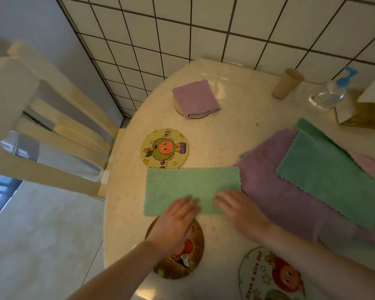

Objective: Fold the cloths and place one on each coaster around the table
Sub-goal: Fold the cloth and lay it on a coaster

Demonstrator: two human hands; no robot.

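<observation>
A green cloth (188, 185), folded into a long strip, lies flat on the round table (232, 131). My left hand (175, 221) and my right hand (238, 210) press on its near edge with straight fingers. A folded purple cloth (195, 98) sits on a far coaster (198, 116). A yellow cartoon coaster (165, 148) lies bare just beyond the strip. A brown coaster (191, 256) is partly under my left hand, and a white coaster (268, 276) lies near my right forearm. At the right is a pile of unfolded cloths: purple (275, 189), green (331, 176), pink beneath.
A paper cup (287, 83), a clear spray bottle (329, 94) and a tissue box (364, 107) stand at the table's far right. A cream chair (52, 131) stands at the left, close to the table edge. A tiled wall runs behind.
</observation>
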